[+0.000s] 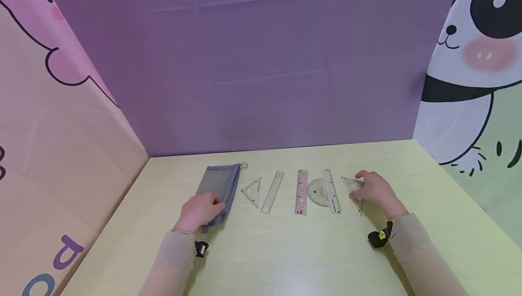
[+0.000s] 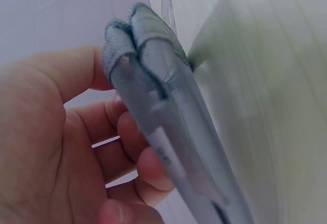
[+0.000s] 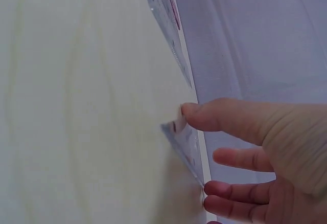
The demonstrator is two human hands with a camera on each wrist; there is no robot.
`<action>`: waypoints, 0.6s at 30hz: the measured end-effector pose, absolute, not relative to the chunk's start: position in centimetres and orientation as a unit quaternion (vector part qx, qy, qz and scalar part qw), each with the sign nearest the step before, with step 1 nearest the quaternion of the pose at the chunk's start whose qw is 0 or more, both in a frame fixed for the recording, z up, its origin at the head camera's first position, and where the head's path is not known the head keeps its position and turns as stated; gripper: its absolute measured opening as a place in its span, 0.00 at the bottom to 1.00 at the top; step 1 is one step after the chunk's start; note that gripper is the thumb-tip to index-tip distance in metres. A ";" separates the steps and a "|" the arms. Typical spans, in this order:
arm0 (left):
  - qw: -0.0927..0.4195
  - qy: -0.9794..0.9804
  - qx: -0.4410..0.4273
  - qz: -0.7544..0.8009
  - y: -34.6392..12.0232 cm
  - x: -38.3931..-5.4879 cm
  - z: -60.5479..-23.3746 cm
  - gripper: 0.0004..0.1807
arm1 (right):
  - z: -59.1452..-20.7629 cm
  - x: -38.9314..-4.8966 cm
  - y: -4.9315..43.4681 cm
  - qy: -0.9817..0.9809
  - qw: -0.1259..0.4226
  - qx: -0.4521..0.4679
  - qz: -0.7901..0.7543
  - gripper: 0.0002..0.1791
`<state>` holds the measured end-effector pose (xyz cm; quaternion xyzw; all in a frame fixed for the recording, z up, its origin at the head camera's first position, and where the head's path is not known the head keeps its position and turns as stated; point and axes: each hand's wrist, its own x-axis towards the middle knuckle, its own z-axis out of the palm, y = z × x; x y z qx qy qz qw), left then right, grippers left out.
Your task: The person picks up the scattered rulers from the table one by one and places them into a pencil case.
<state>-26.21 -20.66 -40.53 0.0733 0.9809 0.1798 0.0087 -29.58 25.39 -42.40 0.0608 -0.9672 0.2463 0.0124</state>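
Observation:
My left hand (image 1: 200,212) grips the near end of a grey mesh zip pouch (image 1: 218,178). In the left wrist view, the edge of the pouch (image 2: 168,127) stands up from the table, with fingers curled against it. At the right end of a row of clear drawing tools, my right hand (image 1: 376,189) holds a transparent set square (image 1: 347,183) between thumb and fingers. The right wrist view shows that set square (image 3: 186,144) tilted, the thumb at one corner and fingertips at another. Part of it is hidden behind the hand.
Between the hands lie another set square (image 1: 253,191), a clear ruler (image 1: 272,191), a pink ruler (image 1: 301,191) and a protractor (image 1: 316,192) overlapped by a second clear ruler (image 1: 331,191). A purple cloth wall (image 1: 265,69) rises behind the pale table (image 1: 277,259); printed panels flank both sides.

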 end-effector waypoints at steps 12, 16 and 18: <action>0.013 0.981 0.070 0.180 -20.6 -26.2 -40.6 0.18 | -42.7 -30.4 25.7 -0.958 -0.038 0.055 0.279 0.35; 0.013 0.982 0.067 0.176 -20.6 -26.3 -40.7 0.18 | -42.7 -30.5 25.8 -0.956 -0.048 0.050 0.285 0.37; 0.013 0.982 0.067 0.176 -20.6 -26.3 -40.7 0.18 | -42.6 -30.5 25.7 -0.956 -0.050 0.047 0.284 0.37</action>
